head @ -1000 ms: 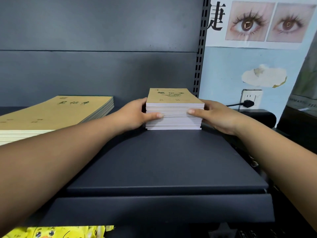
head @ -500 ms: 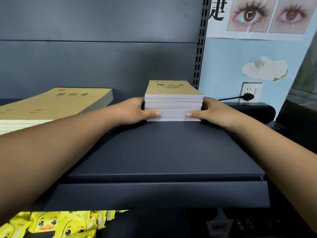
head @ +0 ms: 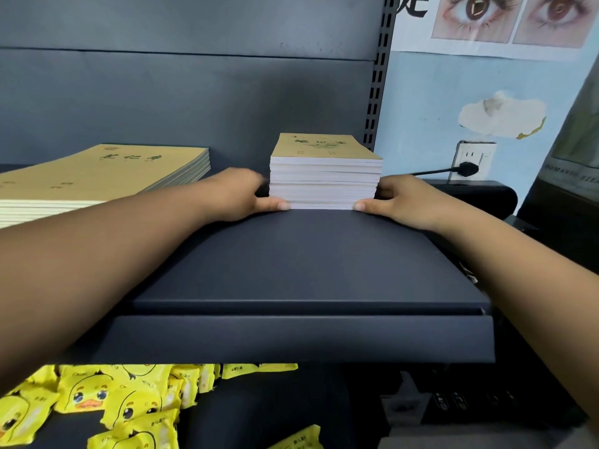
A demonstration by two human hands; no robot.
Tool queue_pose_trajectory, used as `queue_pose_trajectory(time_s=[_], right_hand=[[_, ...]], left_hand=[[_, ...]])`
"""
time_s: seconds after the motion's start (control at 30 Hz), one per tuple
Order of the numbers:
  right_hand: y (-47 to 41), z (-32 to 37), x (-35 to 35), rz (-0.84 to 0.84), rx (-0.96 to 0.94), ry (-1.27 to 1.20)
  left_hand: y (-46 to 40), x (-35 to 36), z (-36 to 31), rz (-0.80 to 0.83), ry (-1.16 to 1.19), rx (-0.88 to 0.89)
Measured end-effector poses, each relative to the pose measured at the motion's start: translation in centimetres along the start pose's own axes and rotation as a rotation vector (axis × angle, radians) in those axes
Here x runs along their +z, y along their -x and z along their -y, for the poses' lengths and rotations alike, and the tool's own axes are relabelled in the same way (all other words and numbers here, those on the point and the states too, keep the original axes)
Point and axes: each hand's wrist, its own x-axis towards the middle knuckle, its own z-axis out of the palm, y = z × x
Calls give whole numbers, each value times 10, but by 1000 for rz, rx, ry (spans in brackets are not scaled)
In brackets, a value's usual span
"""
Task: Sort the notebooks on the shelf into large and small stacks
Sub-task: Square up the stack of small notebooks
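Both palms press the flanks of the small notebook stack, left hand and right hand clasping it with thumbs at its base to square the edges. It sits at the back of the dark shelf, well apart from the large notebook stack on my left, keeping sizes separate.

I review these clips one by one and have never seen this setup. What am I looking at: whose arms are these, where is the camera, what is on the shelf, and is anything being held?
There is no machine here. A camera worn on a person's head looks forward and down, so both bare arms reach in from the bottom. The left hand and right hand press against opposite sides of the small notebook stack, which sits on the dark shelf; it looks squeezed square, not lifted. The large notebook stack lies apart at the left, untouched. Below the shelf are yellow duck packets. On the right wall, a plug sits in a socket.
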Motion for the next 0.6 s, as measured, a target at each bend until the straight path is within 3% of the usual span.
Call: queue_pose_trajectory(time_s=[0.13, 0.47, 0.6], right_hand=[[8, -4, -1, -24, 2, -139], [6, -6, 0, 19, 107, -538], [7, -6, 1, 20, 109, -540]], left_hand=[[10, 1, 3, 90, 87, -11], [10, 2, 6, 86, 302, -32], [11, 2, 3, 60, 278, -38]])
